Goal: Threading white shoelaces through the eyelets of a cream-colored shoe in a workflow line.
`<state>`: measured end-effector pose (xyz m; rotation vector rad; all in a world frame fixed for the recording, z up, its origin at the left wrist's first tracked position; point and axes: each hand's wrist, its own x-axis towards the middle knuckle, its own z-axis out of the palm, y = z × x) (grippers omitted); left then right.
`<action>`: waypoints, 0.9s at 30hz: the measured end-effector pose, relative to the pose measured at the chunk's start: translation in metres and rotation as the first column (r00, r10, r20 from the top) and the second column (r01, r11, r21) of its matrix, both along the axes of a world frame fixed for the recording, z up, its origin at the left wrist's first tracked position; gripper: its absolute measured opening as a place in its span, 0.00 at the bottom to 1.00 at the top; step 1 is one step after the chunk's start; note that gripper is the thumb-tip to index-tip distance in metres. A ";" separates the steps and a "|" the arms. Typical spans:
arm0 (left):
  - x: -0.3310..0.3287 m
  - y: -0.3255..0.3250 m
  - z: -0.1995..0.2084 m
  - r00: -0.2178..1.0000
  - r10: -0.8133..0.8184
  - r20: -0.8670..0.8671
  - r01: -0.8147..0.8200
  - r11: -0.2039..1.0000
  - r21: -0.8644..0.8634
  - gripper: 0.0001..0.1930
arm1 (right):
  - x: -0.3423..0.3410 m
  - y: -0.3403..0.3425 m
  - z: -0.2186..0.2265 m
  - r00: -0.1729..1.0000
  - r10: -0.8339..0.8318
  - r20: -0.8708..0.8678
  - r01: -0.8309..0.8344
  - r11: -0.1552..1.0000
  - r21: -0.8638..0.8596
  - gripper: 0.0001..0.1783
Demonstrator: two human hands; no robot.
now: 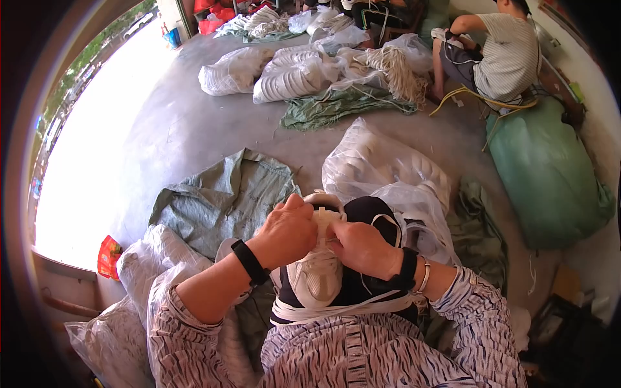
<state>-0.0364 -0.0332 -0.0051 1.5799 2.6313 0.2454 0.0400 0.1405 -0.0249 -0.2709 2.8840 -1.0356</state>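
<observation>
A cream sneaker [315, 275] rests on my dark-clad lap, its mesh toe toward me and its heel opening away. My left hand [289, 227] is closed at the left edge of the lacing area, with its fingertips partly hidden. From the other side, my right hand [363, 246] has its fingers bent in against the tongue and eyelets. Whether a lace end is pinched between those fingers is too small to tell. A bundle of long white shoelaces [349, 309] lies across my waist, and a loose lace loops over the dark cloth at the right.
Clear bags of pale shoes stand ahead [381, 158] and at my left [162, 255]. A grey-green woven sheet [223, 197] lies on the floor. At the right is a large green sack [550, 171]; a seated person [504, 55] works behind it. More bagged shoes [294, 74] lie farther off.
</observation>
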 end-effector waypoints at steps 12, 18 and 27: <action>0.004 0.000 -0.002 0.992 0.014 0.126 -0.022 0.998 0.065 0.09 | 0.010 -0.009 -0.019 0.985 -0.157 -0.069 0.153 0.987 -0.056 0.06; 0.009 0.006 -0.014 0.989 0.023 0.148 -0.055 0.975 0.215 0.08 | -0.002 0.010 -0.011 0.998 -0.063 -0.024 0.057 0.977 -0.203 0.07; 0.032 -0.034 -0.004 0.350 0.094 0.932 -0.514 0.851 0.108 0.13 | 0.031 0.009 -0.003 0.982 0.108 -0.154 -0.069 0.968 0.240 0.12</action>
